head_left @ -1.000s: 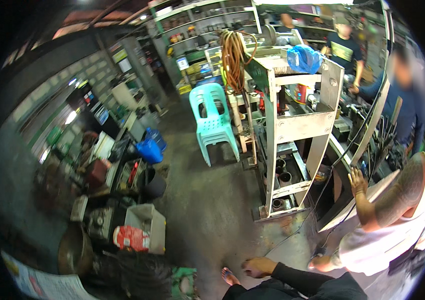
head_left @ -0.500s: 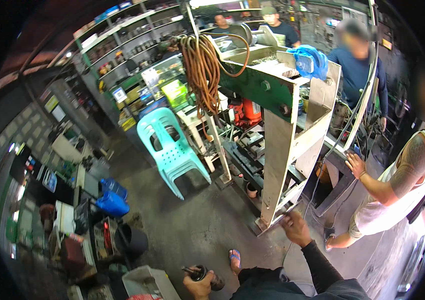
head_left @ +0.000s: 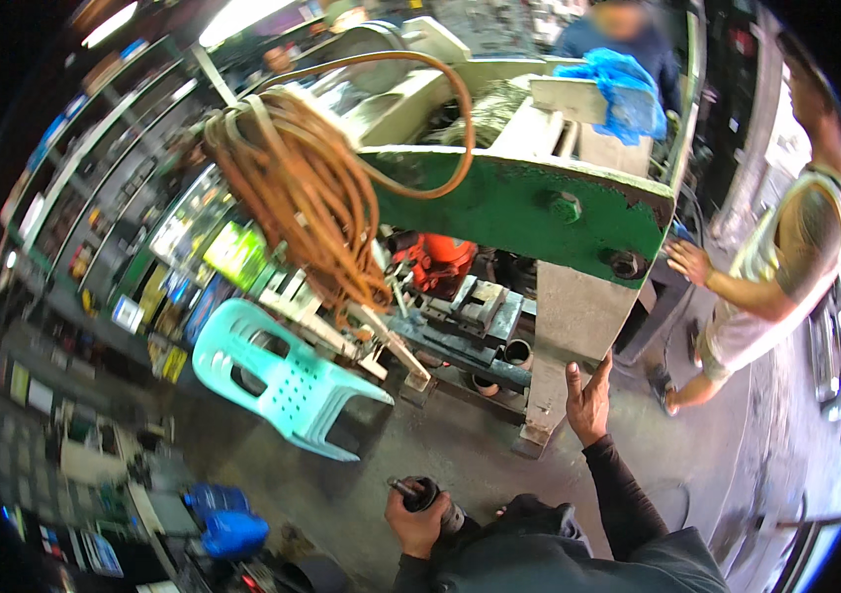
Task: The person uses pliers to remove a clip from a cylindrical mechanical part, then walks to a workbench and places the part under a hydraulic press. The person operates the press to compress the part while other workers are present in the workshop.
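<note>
My left hand (head_left: pixel 414 526) is wrapped round a dark cylindrical metal part (head_left: pixel 453 520) with a hollow-looking end and a short rod sticking out of it, low in front of my body. My right hand (head_left: pixel 590 410) is raised with its fingers stretched out and the thumb apart, holding nothing. It is beside the pale upright leg (head_left: pixel 567 326) of a heavy steel frame; whether it touches the leg I cannot tell. Across the top of that frame runs a green steel beam (head_left: pixel 509 210) with large bolts. A coil of orange-brown hose (head_left: pixel 292 198) hangs at the beam's left.
Stacked turquoise plastic chairs (head_left: pixel 282 381) stand left of the frame. An orange-red tool (head_left: pixel 440 259) and metal parts lie under the beam. A blue plastic bag (head_left: pixel 623 94) hangs on top. At the right, a person in a white sleeveless shirt (head_left: pixel 766 316) has a hand near the frame.
The view has moved closer to the frame and tilted. My right hand has risen along the leg with its fingers straightening. My left hand still grips the dark cylindrical part.
</note>
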Demonstrator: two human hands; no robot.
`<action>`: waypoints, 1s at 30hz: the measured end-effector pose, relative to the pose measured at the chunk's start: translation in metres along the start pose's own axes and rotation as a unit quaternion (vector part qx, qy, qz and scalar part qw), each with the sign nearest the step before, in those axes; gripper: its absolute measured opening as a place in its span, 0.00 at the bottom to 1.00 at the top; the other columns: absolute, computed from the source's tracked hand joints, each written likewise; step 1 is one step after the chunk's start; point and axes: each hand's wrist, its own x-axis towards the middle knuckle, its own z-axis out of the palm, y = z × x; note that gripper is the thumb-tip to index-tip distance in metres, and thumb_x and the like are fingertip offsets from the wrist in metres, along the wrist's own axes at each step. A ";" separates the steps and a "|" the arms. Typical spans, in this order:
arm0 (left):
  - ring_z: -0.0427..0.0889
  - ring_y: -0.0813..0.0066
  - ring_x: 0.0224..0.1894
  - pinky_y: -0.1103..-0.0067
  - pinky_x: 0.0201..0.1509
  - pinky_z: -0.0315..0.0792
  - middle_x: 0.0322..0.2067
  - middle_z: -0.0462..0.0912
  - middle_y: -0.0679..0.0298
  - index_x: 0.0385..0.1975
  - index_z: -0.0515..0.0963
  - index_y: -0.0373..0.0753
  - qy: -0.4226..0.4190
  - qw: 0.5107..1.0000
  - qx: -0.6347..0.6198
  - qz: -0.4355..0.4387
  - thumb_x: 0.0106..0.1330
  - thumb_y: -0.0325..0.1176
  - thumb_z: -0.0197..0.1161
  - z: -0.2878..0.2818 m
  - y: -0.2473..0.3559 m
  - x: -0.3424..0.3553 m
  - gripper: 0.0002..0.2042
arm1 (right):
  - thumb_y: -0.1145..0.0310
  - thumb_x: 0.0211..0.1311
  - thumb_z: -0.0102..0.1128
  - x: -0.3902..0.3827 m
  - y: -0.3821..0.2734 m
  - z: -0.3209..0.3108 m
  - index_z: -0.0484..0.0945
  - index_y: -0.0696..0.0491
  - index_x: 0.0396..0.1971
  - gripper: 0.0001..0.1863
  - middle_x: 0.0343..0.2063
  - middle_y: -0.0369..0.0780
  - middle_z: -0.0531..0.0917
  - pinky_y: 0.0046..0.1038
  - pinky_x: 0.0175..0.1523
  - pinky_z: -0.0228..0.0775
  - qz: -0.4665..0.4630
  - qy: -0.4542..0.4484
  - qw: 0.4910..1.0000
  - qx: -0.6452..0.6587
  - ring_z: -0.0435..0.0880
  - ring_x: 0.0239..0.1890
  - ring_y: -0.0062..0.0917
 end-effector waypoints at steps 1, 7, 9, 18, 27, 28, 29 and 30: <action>0.82 0.69 0.35 0.72 0.41 0.77 0.33 0.82 0.63 0.34 0.78 0.37 -0.035 0.998 0.030 0.037 0.46 0.29 0.82 0.002 -0.005 0.024 0.19 | 0.41 0.75 0.56 0.001 -0.001 0.005 0.48 0.64 0.76 0.49 0.67 0.61 0.68 0.44 0.73 0.59 0.010 0.019 1.000 0.002 0.69 0.68 0.52; 0.83 0.60 0.40 0.67 0.42 0.79 0.42 0.83 0.61 0.32 0.78 0.41 -0.278 0.920 0.032 0.274 0.45 0.31 0.80 0.055 -0.030 0.155 0.17 | 0.53 0.71 0.66 0.002 0.015 0.034 0.56 0.59 0.73 0.41 0.61 0.53 0.74 0.38 0.68 0.65 0.036 0.144 0.988 0.047 0.74 0.64 0.40; 0.84 0.60 0.41 0.66 0.43 0.80 0.44 0.83 0.60 0.32 0.77 0.41 -0.332 0.891 0.011 0.310 0.46 0.30 0.80 0.067 -0.041 0.193 0.17 | 0.54 0.72 0.65 0.006 0.012 0.045 0.60 0.56 0.70 0.36 0.59 0.50 0.76 0.35 0.67 0.66 0.042 0.174 0.980 0.088 0.75 0.62 0.36; 0.85 0.62 0.44 0.71 0.46 0.79 0.47 0.84 0.60 0.33 0.76 0.43 -0.340 0.835 -0.058 0.429 0.44 0.29 0.80 0.163 -0.079 0.317 0.19 | 0.57 0.73 0.63 0.013 0.030 0.080 0.70 0.57 0.60 0.25 0.46 0.36 0.77 0.23 0.53 0.67 -0.023 0.325 0.918 0.226 0.73 0.46 0.20; 0.83 0.67 0.46 0.74 0.53 0.76 0.44 0.84 0.59 0.34 0.76 0.40 -0.200 0.818 -0.215 0.494 0.47 0.30 0.81 0.275 -0.133 0.368 0.18 | 0.49 0.79 0.51 0.025 0.112 0.078 0.76 0.56 0.67 0.30 0.65 0.44 0.78 0.36 0.75 0.62 -0.209 0.385 0.898 0.045 0.74 0.69 0.30; 0.82 0.70 0.46 0.74 0.54 0.76 0.44 0.84 0.60 0.34 0.77 0.40 -0.197 0.828 -0.237 0.469 0.48 0.29 0.81 0.281 -0.132 0.371 0.18 | 0.49 0.79 0.51 0.031 0.124 0.066 0.76 0.54 0.67 0.28 0.65 0.43 0.78 0.36 0.75 0.62 -0.221 0.388 0.893 0.060 0.75 0.69 0.29; 0.81 0.74 0.46 0.75 0.54 0.75 0.45 0.83 0.61 0.35 0.77 0.38 -0.250 0.826 -0.293 0.411 0.49 0.28 0.80 0.285 -0.133 0.377 0.18 | 0.49 0.80 0.50 0.040 0.135 0.056 0.77 0.52 0.67 0.27 0.65 0.43 0.79 0.35 0.75 0.63 -0.235 0.388 0.888 0.077 0.75 0.69 0.29; 0.80 0.76 0.46 0.76 0.55 0.75 0.44 0.82 0.63 0.36 0.77 0.37 -0.288 0.830 -0.302 0.370 0.49 0.28 0.80 0.291 -0.133 0.381 0.18 | 0.50 0.80 0.49 0.043 0.136 0.046 0.77 0.51 0.67 0.27 0.65 0.42 0.79 0.35 0.75 0.63 -0.252 0.392 0.881 0.087 0.76 0.68 0.29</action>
